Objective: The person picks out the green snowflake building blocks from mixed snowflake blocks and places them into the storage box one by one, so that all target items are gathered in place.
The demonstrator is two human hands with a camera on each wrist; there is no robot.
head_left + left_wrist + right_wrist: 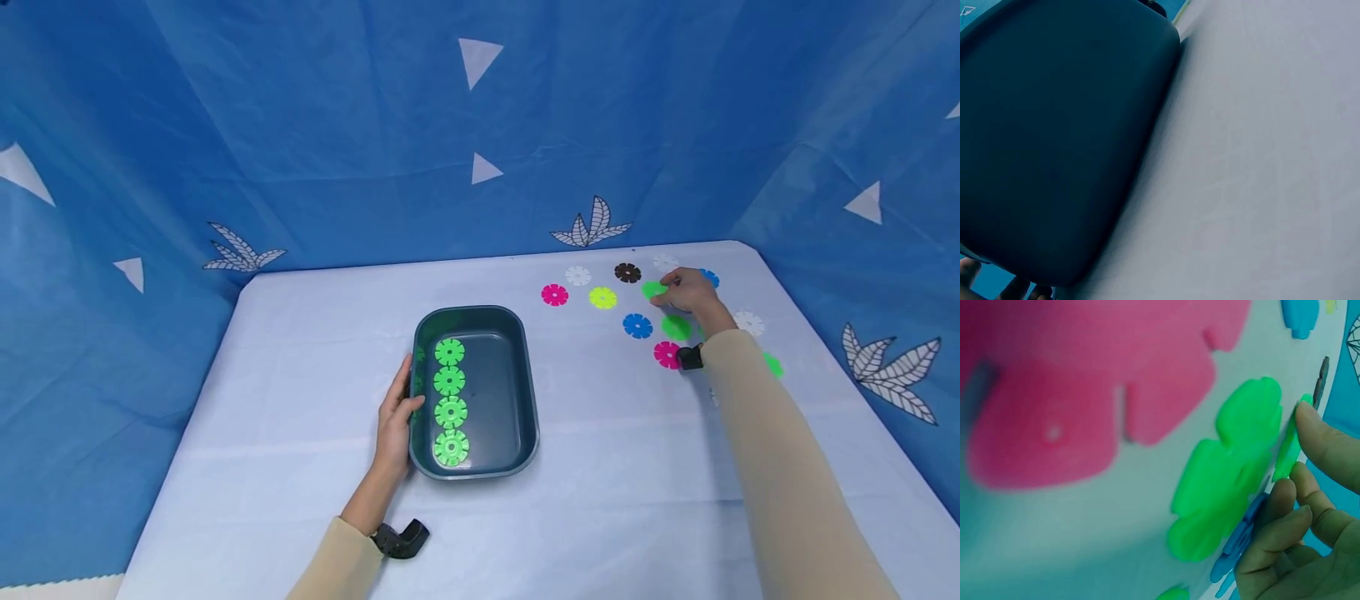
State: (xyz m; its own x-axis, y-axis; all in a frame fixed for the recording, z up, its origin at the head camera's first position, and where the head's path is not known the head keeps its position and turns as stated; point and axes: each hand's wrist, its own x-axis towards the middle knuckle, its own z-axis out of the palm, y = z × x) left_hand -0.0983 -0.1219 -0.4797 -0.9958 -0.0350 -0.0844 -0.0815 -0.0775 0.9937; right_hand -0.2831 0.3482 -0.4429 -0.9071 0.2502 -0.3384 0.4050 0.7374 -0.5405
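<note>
My left hand [395, 421] grips the left side of a dark blue-grey tray [533, 396], with the thumb over its rim. In the left wrist view the outer wall of the tray [1054, 137] fills the left, and a few fingertips [1013, 289] show below it. Inside the tray, several green snowflake discs [450, 381] form a column along the left side. At the far right of the table, my right hand [692, 294] pinches a green snowflake disc [652, 289] between thumb and fingers; in the right wrist view this disc [1289, 444] appears nearly edge-on.
Around the right hand lie loose snowflake discs: a brown one [627, 272], a yellow one [602, 298], a blue one [637, 326], pink ones [555, 295], white ones [577, 276] and more green ones [676, 327]. A blue patterned cloth [360, 125] rises behind the white table [300, 367].
</note>
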